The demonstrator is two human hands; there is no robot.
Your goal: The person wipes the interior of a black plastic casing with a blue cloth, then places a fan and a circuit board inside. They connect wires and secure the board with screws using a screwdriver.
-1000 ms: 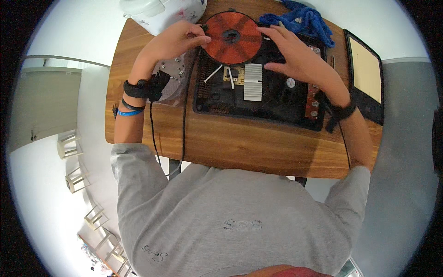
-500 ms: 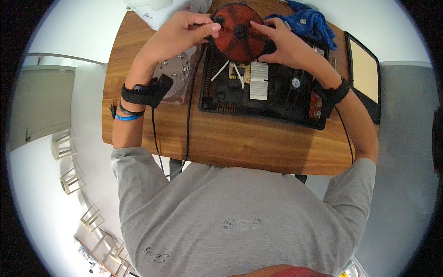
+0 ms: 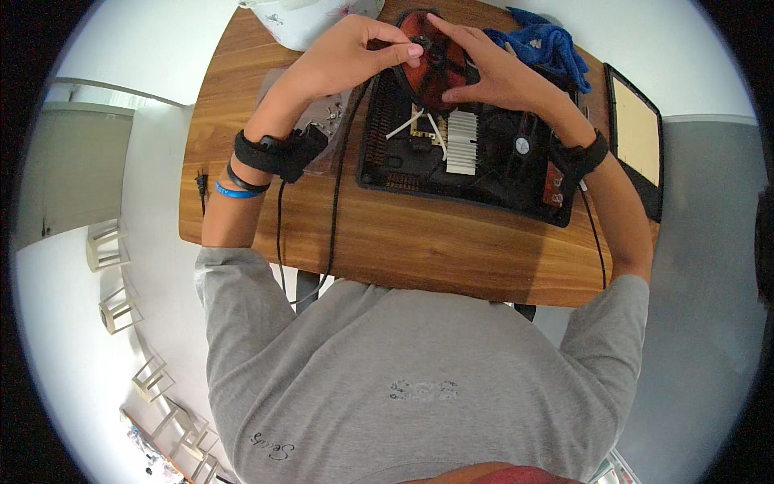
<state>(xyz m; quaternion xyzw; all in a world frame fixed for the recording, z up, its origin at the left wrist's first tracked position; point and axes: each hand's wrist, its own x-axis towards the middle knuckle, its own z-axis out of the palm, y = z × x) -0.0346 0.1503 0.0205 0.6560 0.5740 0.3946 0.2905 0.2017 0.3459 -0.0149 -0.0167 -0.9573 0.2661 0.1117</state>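
Note:
A round red-brown induction coil (image 3: 443, 79) with dark spokes is held up, tilted, over the far part of an opened black cooker housing (image 3: 451, 192). My right hand (image 3: 504, 74) grips the coil's right side, thumb low and a finger near the top. In front of the coil, my left hand (image 3: 355, 52) pinches thumb and forefinger together near the dark middle; what lies between them is too small to make out. Below the coil, the housing shows a ribbed silver heat sink (image 3: 462, 143) and white wires (image 3: 438, 133).
A bag of small screws (image 3: 330, 117) lies under my left forearm. Farther back are a white patterned container (image 3: 310, 18) and a blue cloth (image 3: 547, 52). A black-framed panel (image 3: 637, 121) lies at the right edge. Black cables (image 3: 335, 177) cross the wooden table (image 3: 387, 250).
The coil has turned from facing up nearly flat to a more tilted pose. My left hand has moved right, toward the coil's middle. My right hand still grips it.

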